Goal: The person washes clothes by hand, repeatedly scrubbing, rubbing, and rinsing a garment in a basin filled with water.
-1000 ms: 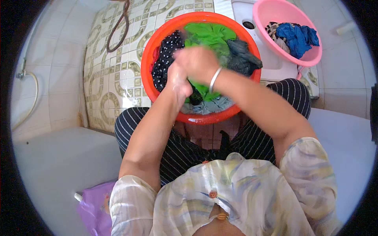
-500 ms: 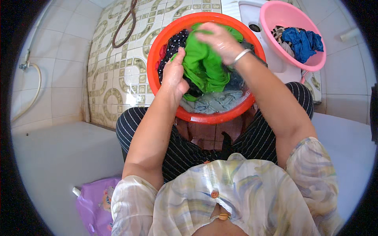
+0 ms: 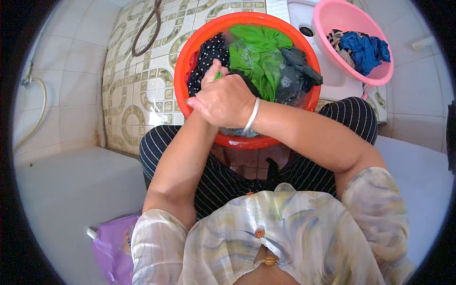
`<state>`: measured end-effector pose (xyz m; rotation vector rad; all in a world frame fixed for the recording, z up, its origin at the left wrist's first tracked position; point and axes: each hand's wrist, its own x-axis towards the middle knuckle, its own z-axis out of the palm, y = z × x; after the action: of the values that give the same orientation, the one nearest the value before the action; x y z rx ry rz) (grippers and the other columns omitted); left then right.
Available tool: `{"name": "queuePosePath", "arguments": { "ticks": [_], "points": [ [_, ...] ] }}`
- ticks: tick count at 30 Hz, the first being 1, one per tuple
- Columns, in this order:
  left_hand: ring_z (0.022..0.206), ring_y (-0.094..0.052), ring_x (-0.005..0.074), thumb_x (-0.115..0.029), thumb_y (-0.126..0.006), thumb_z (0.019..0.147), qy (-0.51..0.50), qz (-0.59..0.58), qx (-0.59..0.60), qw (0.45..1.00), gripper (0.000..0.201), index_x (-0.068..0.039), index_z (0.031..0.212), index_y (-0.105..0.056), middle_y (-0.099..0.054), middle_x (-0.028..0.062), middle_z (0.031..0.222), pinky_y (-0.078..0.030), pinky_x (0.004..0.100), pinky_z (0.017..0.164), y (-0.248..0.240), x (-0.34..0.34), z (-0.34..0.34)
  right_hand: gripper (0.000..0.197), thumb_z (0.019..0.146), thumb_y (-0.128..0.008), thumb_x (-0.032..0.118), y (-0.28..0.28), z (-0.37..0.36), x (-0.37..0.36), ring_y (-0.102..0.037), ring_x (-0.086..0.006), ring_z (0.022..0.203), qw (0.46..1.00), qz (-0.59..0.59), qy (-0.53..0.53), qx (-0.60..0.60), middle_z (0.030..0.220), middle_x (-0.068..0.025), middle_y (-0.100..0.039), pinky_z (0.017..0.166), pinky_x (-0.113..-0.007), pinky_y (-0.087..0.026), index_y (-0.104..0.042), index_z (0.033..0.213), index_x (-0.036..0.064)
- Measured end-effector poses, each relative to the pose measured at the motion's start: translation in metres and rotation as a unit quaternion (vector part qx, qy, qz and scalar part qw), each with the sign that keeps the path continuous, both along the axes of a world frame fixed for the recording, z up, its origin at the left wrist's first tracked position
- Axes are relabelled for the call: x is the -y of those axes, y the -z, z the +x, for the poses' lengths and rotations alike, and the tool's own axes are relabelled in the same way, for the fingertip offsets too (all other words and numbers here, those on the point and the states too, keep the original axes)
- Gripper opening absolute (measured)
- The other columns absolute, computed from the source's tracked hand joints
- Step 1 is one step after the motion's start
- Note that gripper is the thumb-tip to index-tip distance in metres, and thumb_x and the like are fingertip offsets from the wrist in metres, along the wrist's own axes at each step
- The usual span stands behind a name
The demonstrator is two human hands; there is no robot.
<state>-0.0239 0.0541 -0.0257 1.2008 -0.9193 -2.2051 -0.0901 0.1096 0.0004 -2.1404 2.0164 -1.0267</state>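
My right hand [image 3: 229,99], with a white bangle [image 3: 253,115] at its wrist, is closed over my left hand [image 3: 210,72] at the near left of a red basin [image 3: 183,61]. A bit of green cloth shows between the two hands. Most of that green garment [image 3: 261,52] lies spread and wet across the basin, with suds on it. A black polka-dot cloth [image 3: 209,53] is bunched to its left. Dark grey fabric [image 3: 297,73] floats on the right. My hands hide much of the basin's near left part.
A pink basin [image 3: 327,53] with blue cloth [image 3: 365,51] and patterned clothes stands at the far right. Behind the red basin lies a brown hose [image 3: 148,35] on the tiled floor. A purple pouch [image 3: 111,247] with a white cap is at the lower left.
My right hand has come down and left from the top of the green garment onto my left hand. The green garment, bunched up before, now lies flatter toward the far side.
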Motion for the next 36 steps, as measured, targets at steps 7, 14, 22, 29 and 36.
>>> {"name": "queuePosePath", "arguments": {
  "ticks": [7, 14, 22, 29, 36],
  "points": [
    [0.089, -0.054, 0.0203, -0.038, -0.045, 0.084, 0.007, 0.054, -0.039, 0.998, 0.032, -0.009, 0.096, -0.054, -0.057, 0.0062, 0.099, -0.043, 0.0368, 0.077, -0.007, -0.019, -0.028, 0.020, 0.074, -0.048, 0.024, 0.013, -0.052, 0.007, -0.060, -0.0299, 0.061, 0.990, 0.088, 0.104, -0.024, 0.066, -0.0137, -0.059, 0.052, -0.042, -0.047, -0.059, 0.070, 0.0080],
    [0.073, -0.057, 0.0200, -0.044, -0.038, 0.086, 0.220, 0.136, -0.241, 0.935, 0.041, -0.009, 0.076, -0.057, -0.060, 0.0063, 0.078, -0.044, 0.0336, 0.065, 0.017, 0.018, -0.001, 0.020, 0.077, -0.049, 0.025, 0.019, -0.069, 0.003, -0.058, -0.0303, 0.062, 0.981, 0.111, 0.146, -0.056, 0.068, -0.0141, -0.058, 0.053, -0.040, -0.047, -0.058, 0.074, 0.0073],
    [0.087, -0.057, 0.0212, -0.027, -0.065, 0.073, 0.201, -0.020, -0.104, 0.974, 0.038, -0.003, 0.099, -0.053, -0.058, 0.0092, 0.095, -0.046, 0.0365, 0.078, -0.034, 0.013, 0.009, 0.042, 0.087, -0.044, 0.039, 0.011, -0.117, -0.015, -0.052, -0.0118, 0.065, 0.785, 0.085, 0.098, 0.606, 0.073, -0.0049, -0.056, 0.060, -0.029, -0.043, -0.055, 0.082, -0.0012],
    [0.082, -0.058, 0.0200, -0.016, -0.063, 0.075, 0.195, -0.084, -0.012, 0.977, 0.033, -0.001, 0.102, -0.053, -0.059, 0.0097, 0.095, -0.047, 0.0346, 0.075, -0.035, 0.021, 0.016, 0.037, 0.077, -0.060, 0.036, 0.032, -0.126, -0.012, -0.056, -0.0161, 0.068, 0.909, 0.016, 0.044, 0.415, 0.079, -0.0052, -0.059, 0.065, -0.028, -0.045, -0.056, 0.092, 0.0029],
    [0.089, -0.057, 0.0249, -0.035, -0.049, 0.084, 0.082, 0.024, -0.074, 0.994, 0.039, -0.002, 0.104, -0.053, -0.058, 0.0125, 0.098, -0.046, 0.0391, 0.078, -0.028, 0.030, 0.014, 0.046, 0.065, -0.068, 0.013, 0.033, -0.124, -0.022, -0.056, -0.0187, 0.084, 0.885, 0.287, -0.137, 0.341, 0.092, -0.0062, -0.060, 0.079, -0.030, -0.043, -0.052, 0.107, 0.0022]
  ]
}}
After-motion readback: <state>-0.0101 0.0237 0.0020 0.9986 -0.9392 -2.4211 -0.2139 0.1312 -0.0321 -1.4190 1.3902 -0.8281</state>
